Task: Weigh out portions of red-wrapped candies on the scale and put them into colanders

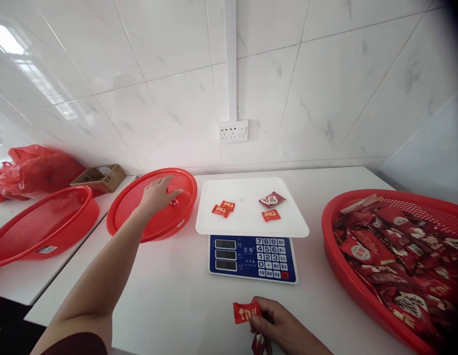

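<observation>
My left hand [158, 195] reaches over a round red plastic basket [184, 217], its fingers spread and nothing visibly gripped. Just below the fingers, a small red-and-white packet [174, 201] lies in that basket. At the front of the table my right hand [273, 320] pinches a small red snack packet [247, 312] with gold lettering. Another dark red wrapper [259, 342] hangs under the same fingers, partly cut off by the frame. Ahead of this hand stands a digital scale [247, 273]. Its white tray [247, 185] bears several small packets, red ones [224, 209] at left and a maroon one [272, 199] at right.
A large red basket [327, 231] full of red and maroon packets [395, 246] stands at right. On the left are another red basket [47, 251], a cardboard box [110, 180] and red plastic bags [40, 167]. A socket [234, 131] sits on the tiled wall behind.
</observation>
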A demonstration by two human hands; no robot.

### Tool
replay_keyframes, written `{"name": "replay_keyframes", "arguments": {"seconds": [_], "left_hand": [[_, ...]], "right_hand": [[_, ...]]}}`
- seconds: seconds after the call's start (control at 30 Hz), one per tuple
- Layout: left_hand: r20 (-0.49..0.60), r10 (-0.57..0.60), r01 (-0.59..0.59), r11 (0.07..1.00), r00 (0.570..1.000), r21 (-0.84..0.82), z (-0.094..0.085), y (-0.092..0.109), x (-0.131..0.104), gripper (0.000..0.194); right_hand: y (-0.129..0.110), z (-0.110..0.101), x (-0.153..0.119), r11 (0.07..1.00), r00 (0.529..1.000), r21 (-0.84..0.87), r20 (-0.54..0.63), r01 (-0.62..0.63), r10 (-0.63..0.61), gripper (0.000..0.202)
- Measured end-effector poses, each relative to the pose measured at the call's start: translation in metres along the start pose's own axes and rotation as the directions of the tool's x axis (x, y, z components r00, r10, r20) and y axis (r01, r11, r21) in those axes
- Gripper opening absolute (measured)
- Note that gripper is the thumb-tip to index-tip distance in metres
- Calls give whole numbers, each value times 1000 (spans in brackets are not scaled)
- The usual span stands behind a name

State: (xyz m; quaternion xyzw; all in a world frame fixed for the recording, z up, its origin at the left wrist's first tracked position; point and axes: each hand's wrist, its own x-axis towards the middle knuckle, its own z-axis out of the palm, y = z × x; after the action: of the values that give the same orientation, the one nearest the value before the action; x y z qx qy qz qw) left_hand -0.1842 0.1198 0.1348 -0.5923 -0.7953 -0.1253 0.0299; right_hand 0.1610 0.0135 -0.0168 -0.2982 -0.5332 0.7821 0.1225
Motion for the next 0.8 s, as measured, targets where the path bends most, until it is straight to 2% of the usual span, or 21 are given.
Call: {"name": "replay_keyframes", "arguments": {"seconds": [0.07, 0.13, 0.17, 0.23, 0.27, 0.3, 0.33, 0.4, 0.53, 0.67, 0.8], "left_hand": [[0, 129, -129, 992, 992, -12, 9, 12, -5, 50], [59, 305, -298, 949, 951, -102, 17, 34, -12, 47], [122, 407, -386, 908, 905, -161, 21, 46, -15, 48], [261, 572, -515, 818, 778, -256, 29, 69, -19, 56], [322, 609, -542, 793, 725, -279, 33, 79, -20, 61], [366, 616, -546, 788, 697, -285, 36, 86, -20, 65], [391, 606, -538, 795, 693, -279, 40, 93, -19, 66], [392, 578, -517, 816, 716, -258, 46, 102, -16, 63], [311, 572, -509, 819, 759, -265, 58, 117, -5, 47], [252, 529, -457, 840, 810, -294, 73, 142, 6, 36], [201, 537, -459, 825, 820, -330, 87, 173, 4, 36]], "right_hand": [[-1, 0, 0, 1000, 1000, -2, -1, 0, 0, 50], [0, 0, 0, 1000, 1000, 3, -3, 4, -4, 50], [0, 0, 0, 1000, 1000, 7, -3, 7, -7, 51], [1, -1, 0, 1000, 1000, 17, -8, 13, -13, 52], [2, -2, 0, 1000, 1000, 21, -12, 19, -19, 52], [2, -2, 0, 999, 1000, 27, -17, 26, -26, 52], [2, -2, 0, 999, 999, 33, -22, 32, -31, 52], [2, -2, 0, 999, 999, 43, -28, 34, -33, 52], [1, -1, 0, 999, 999, 37, -36, 23, -22, 53], [1, -2, 0, 1000, 999, 16, -50, 21, -21, 54], [2, -2, 0, 1000, 998, 20, -61, 15, -14, 54]]}}
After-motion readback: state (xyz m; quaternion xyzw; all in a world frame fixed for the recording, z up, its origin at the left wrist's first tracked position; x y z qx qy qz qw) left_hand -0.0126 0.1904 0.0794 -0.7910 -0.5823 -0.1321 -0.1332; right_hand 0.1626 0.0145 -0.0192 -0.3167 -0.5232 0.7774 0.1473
